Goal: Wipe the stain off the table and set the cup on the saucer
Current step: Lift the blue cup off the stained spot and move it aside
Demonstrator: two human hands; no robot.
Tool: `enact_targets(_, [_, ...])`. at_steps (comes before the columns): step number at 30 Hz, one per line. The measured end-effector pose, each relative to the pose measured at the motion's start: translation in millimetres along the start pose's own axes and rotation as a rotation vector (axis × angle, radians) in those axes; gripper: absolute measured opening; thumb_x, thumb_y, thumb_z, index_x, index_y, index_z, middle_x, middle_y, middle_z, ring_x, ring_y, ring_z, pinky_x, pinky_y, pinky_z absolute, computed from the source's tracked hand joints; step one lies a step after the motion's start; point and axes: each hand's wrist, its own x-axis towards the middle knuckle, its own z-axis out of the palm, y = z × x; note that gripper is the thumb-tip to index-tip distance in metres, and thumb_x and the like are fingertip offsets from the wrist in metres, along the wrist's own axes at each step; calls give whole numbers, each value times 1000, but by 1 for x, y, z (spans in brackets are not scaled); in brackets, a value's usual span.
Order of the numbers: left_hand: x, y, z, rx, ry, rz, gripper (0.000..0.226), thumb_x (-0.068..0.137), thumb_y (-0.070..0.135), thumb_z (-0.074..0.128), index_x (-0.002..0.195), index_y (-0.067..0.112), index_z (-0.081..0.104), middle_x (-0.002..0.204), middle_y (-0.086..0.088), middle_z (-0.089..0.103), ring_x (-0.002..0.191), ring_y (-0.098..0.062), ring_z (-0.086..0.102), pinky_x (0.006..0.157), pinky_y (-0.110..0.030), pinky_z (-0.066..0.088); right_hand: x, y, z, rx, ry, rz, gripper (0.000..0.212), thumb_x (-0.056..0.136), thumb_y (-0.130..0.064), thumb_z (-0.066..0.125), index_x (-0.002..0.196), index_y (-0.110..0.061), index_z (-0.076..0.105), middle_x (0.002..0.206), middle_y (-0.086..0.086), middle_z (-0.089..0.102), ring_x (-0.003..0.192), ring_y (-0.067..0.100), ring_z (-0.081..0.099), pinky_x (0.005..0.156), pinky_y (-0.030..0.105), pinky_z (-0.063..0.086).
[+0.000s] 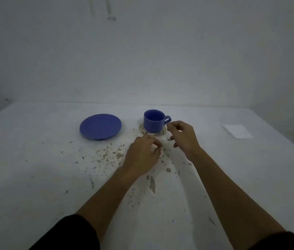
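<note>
one cup, one saucer, both hands at the stain

a pale table (34, 168) runs back to a bare wall (142, 60), with open surface at the left edge and along the near side. one blue saucer (100, 126) lies left of centre, nothing on it. the left hand (142, 156) hovers low over the speckled stain (110, 154), fingers curled loosely, holding nothing. one blue cup (153, 121) stands upright on a stain ring, apart from the saucer, handle to the right. the right hand (183, 137) is just beside the handle, fingers half open, empty. one white paper (237, 131) lies near the right edge.
</note>
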Motion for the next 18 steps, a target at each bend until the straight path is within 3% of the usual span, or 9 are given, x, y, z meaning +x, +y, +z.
enact_targets(4, [3,-12,24,103,31,74,23,92,38,53,108,29,67,118,7,66,107,-13,54,100,-32,41,30,13,16,-3,72,61,25,93,-31,54,116,-21,51,119,0,58,101,20,59,79,36,59])
enact_targets(5, [3,-16,28,125,54,110,22,92,37,52,107,29,67,115,7,66,106,-14,53,96,-33,40,38,16,20,11,95,70,30,93,-31,54,120,-21,48,124,0,55,105,19,58,80,36,58])
enact_targets(7, [3,-20,32,149,92,157,21,91,35,51,104,29,67,112,8,66,103,-14,53,91,-32,40,50,19,25,21,133,79,36,94,-34,52,127,-21,44,128,1,54,105,17,57,68,24,55])
enact_targets(9, [4,-20,32,158,112,168,21,90,35,51,104,30,66,111,9,65,102,-13,53,89,-31,39,59,20,28,41,135,74,33,96,-31,48,127,-19,46,122,0,58,97,16,59,60,17,49])
enact_targets(13, [5,-20,33,161,112,171,20,90,35,49,102,31,64,109,10,64,100,-13,51,87,-32,39,68,24,30,40,107,27,22,96,-20,43,109,-13,59,105,5,67,89,18,63,76,30,55])
enact_targets(18, [5,-19,31,159,107,165,20,90,34,48,102,30,64,109,10,63,100,-13,50,86,-32,38,73,27,28,33,100,13,23,97,-26,45,106,-12,61,99,6,69,86,19,65,78,31,56])
